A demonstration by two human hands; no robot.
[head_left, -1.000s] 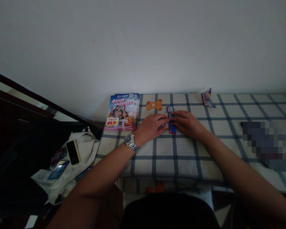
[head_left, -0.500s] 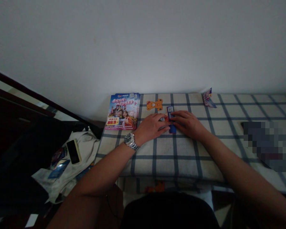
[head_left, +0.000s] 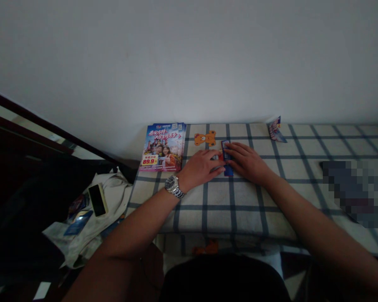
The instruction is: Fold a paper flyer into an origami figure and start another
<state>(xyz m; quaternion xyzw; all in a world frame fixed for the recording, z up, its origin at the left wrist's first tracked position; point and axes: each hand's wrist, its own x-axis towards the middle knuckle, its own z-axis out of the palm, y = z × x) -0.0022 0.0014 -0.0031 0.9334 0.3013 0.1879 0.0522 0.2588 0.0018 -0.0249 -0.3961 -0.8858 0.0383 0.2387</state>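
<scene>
Right hand has slid its fingertips up over the far end of the folded blue leaflet strip, covering the printed code that showed 0.5 s ago; the red edge is no longer seen.

Strip lies flat on the checked cloth, between both hands. Left hand is laid flat with fingers out, pressing the strip's left side; right hand likewise flat, gripping nothing.

Judgement: a crease is being pressed. Keep the left fingers pinning, stroke along the edge, don't lift.

Hidden: most of the strip, under fingers. Dim light; a pixelated patch masks something right.
</scene>
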